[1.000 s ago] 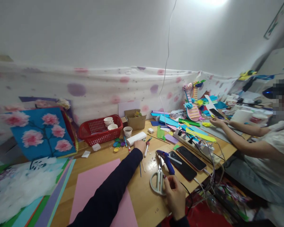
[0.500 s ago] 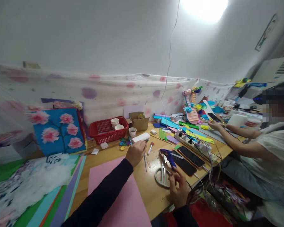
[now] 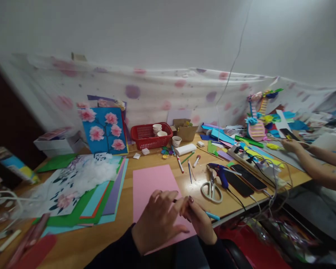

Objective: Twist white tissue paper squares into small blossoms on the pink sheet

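Observation:
Over the pink paper sheet [image 3: 152,179] my two hands meet. In my right hand [image 3: 198,218] is a slim pen [image 3: 212,216], its turquoise end sticking out on the right. My left hand [image 3: 156,218] lies against the right fingertips, its fingers loosely spread and thumb held apart. A dark tip, seemingly the pen's, shows between the left fingers; most of the pen is hidden. Right of the sheet lie scissors [image 3: 212,190] with pale handles and a blue glue gun [image 3: 220,173]. A red-and-white marker [image 3: 180,164] and thin sticks lie beyond the sheet.
A red basket [image 3: 151,142] with paper cups stands at the back. Coloured sheets [image 3: 112,209] and a flower picture [image 3: 103,130] are to the left. Two phones [image 3: 238,183] and a power strip [image 3: 252,164] with cables lie right. Another person's arms [image 3: 305,157] work at far right.
My left hand has come back from the far side of the sheet to my right hand. The right hand now has the pen. The view has swung left.

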### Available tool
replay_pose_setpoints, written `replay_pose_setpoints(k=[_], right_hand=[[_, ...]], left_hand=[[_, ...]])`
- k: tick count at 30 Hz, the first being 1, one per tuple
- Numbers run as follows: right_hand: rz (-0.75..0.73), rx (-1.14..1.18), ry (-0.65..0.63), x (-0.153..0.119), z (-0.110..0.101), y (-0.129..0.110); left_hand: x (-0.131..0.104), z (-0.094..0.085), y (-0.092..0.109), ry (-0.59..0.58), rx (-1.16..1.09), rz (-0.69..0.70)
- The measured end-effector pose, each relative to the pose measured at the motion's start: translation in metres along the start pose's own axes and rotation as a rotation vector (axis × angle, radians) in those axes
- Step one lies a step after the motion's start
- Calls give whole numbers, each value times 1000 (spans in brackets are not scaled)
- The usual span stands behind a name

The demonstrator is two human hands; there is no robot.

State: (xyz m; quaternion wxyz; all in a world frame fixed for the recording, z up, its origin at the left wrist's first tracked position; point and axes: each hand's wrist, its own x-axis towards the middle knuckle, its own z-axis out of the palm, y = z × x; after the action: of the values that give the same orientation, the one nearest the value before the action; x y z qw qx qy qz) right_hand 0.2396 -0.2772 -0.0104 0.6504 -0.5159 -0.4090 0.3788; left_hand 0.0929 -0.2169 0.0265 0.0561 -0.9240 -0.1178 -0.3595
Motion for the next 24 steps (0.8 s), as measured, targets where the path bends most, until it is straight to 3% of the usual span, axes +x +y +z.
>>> replay_pose_setpoints(k=[3, 5, 9, 13, 18, 24], right_hand=[[129, 143, -244, -6, 2, 0], [178, 213, -312, -7, 3, 1], [142, 250, -191, 3, 0, 3], [110, 141, -86, 20, -2, -2], [95, 59, -33, 17, 28, 3], [256, 75, 35, 9, 57, 25]], left_hand=[[-17, 3, -11, -142, 9, -47], [-26, 6, -13, -169, -41, -23], [-34, 8, -23, -140, -88, -55], [-30, 5, -38, -239, -48, -184], [-26, 10, -25, -360, -164, -282], [-41, 20, -12, -486, -265, -434]])
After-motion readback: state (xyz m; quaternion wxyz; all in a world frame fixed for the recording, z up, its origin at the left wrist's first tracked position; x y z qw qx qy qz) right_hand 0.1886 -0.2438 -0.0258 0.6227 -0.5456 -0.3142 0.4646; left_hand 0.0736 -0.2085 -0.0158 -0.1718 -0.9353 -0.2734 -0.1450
